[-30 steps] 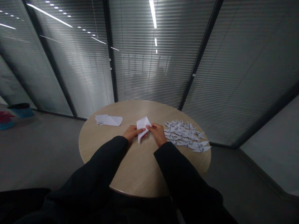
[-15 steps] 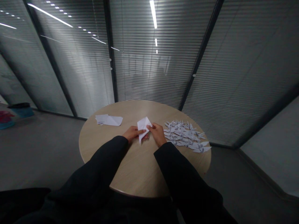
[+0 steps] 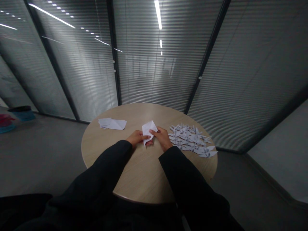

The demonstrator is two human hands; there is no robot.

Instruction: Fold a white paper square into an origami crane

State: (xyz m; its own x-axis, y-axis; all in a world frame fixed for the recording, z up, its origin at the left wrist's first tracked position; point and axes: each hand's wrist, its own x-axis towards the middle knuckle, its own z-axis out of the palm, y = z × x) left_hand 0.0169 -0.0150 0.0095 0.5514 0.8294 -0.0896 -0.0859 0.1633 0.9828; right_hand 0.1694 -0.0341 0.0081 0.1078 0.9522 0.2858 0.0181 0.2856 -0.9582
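Note:
A partly folded sheet of white paper (image 3: 148, 127) is held between both hands above the middle of the round table. My left hand (image 3: 137, 138) grips its lower left side, thumb lying across the front. From the right, my right hand (image 3: 162, 137) pinches the paper with its thumb pressed on the face. Some fingers of both hands are hidden behind the sheet. Beside my right hand lies a dense group of folded white paper cranes (image 3: 190, 139). Left of my left hand rests a small stack of white paper sheets (image 3: 112, 124).
The round wooden table (image 3: 144, 179) stands close to a glass partition with blinds (image 3: 154, 80). On the floor at far left are a blue bin with a black liner (image 3: 22, 114) and a red and blue container (image 3: 6, 123).
My right thumb has slid a little left across the paper, and the paper's outline has shifted slightly. My left hand stays in nearly the same place.

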